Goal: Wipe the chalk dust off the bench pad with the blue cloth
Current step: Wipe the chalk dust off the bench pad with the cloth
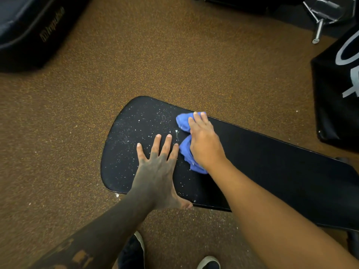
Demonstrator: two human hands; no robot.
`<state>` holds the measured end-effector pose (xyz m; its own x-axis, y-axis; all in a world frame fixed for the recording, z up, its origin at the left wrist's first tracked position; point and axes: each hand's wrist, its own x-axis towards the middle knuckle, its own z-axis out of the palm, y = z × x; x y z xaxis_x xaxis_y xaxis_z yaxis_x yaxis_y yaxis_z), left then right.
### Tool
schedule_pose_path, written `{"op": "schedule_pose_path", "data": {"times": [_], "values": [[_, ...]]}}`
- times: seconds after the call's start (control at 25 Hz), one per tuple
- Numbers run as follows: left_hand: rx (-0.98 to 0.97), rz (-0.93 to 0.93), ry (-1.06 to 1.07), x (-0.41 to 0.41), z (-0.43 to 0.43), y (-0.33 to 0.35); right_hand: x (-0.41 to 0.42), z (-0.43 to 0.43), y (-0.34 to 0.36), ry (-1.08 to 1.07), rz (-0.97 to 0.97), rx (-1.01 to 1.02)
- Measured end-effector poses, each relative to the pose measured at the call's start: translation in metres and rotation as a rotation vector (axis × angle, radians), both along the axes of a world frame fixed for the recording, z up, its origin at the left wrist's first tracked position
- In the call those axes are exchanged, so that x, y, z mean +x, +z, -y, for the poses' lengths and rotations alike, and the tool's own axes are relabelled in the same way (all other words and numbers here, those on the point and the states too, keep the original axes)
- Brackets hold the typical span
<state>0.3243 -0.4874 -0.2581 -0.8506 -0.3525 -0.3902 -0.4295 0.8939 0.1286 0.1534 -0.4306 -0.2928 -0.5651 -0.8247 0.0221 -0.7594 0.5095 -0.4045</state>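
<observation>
A long black bench pad [272,162] runs from the centre to the right edge. White chalk dust [139,129] speckles its rounded left end, while the part to the right looks clean. My right hand [204,142] presses a bunched blue cloth [183,121] flat on the pad; the cloth shows above and below the hand. My left hand [157,164] lies flat on the dusty end with fingers spread, thumb hooked over the near edge, touching nothing else.
Brown speckled rubber floor [174,65] surrounds the bench, with some chalk scattered below it. A dark padded machine [29,30] sits top left, a black bag with white print [338,90] at right, a metal frame [322,18] top right. My shoes [136,251] show at the bottom.
</observation>
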Motion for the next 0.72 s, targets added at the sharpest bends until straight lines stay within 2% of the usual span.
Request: {"op": "schedule_pose_path", "data": {"times": [0.12, 0.28, 0.44, 0.48, 0.6, 0.64, 0.72], "values": [[0.006, 0.005, -0.008, -0.001, 0.001, 0.001, 0.003, 0.004, 0.000, -0.039, 0.013, -0.002], [0.008, 0.012, -0.004, 0.000, 0.002, 0.001, 0.022, -0.039, -0.003, 0.073, -0.018, -0.038], [0.007, 0.012, -0.009, -0.001, 0.001, 0.000, -0.010, 0.028, 0.005, -0.065, 0.001, 0.001], [0.010, 0.010, -0.009, -0.001, 0.001, 0.000, -0.014, 0.036, 0.005, -0.022, -0.012, -0.006], [0.010, 0.002, -0.006, 0.000, 0.002, 0.000, -0.011, 0.026, 0.001, 0.288, -0.082, -0.008], [0.009, 0.002, -0.002, 0.001, 0.002, 0.000, -0.014, 0.025, 0.001, 0.308, -0.075, -0.007], [0.008, 0.006, -0.006, 0.001, 0.002, -0.002, -0.019, 0.037, 0.004, 0.170, -0.048, 0.017]]}}
